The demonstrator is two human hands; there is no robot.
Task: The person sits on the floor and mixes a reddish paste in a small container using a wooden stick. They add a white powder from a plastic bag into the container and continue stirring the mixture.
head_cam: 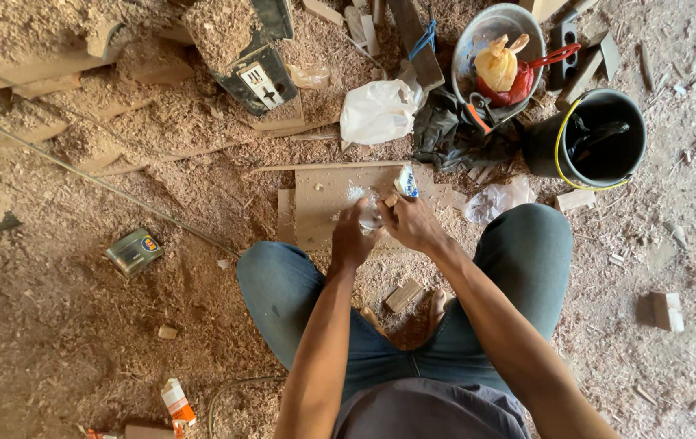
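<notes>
The person squats over a flat brown wooden board (328, 199) lying on the sawdust-covered floor (71, 325), both hands meeting just above its near edge. The left hand (354, 236) is closed around a small pale piece (371, 218) — whether wood or crumpled plastic I cannot tell. The right hand (411, 221) is curled at the same spot, its fingertips pinching a small white-and-blue tube or sachet (406, 182) that sticks up beyond the knuckles. A white smear (356, 193) sits on the board just ahead of the hands. By my judgement this is the step of putting glue or filler on the small piece — the next move calls for steady pressure and careful aim. A black bucket (596, 138) stands well apart, ahead and to the right.
</notes>
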